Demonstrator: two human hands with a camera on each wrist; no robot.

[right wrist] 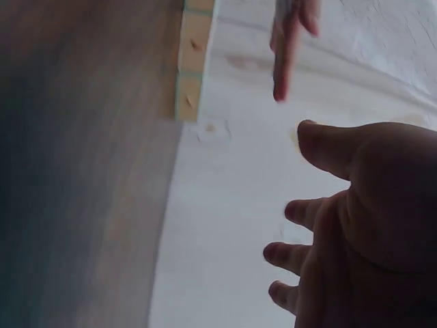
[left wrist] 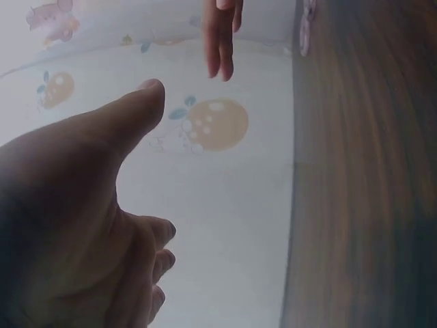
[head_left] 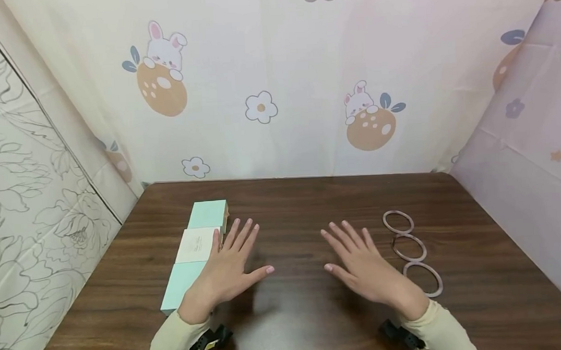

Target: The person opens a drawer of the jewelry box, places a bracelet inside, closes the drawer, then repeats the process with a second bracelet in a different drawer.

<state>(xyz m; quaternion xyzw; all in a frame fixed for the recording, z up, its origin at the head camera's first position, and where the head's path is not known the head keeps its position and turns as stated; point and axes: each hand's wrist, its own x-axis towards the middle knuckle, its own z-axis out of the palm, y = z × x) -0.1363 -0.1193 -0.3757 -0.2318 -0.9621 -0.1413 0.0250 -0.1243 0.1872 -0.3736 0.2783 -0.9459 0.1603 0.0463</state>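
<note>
left grip (head_left: 229, 268) is spread with nothing in it, and my right grip (head_left: 366, 268) is spread and bare too. lowering my left wrist (head_left: 194, 305) carelessly could, i judge, nudge the boxes (head_left: 196, 245) it overlaps in the head view; a dragging right sleeve (head_left: 440, 331) might scatter the rings (head_left: 423, 247) near it. i count three boxes in a row, two mint and one white, on the worktop (head_left: 286, 208) to my left, and three pale rings lined up to my right.

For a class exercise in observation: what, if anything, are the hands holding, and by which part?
Nothing is held: the left hand and right hand are both empty, fingers spread, above the dark-brown, wood-grain table.
</note>
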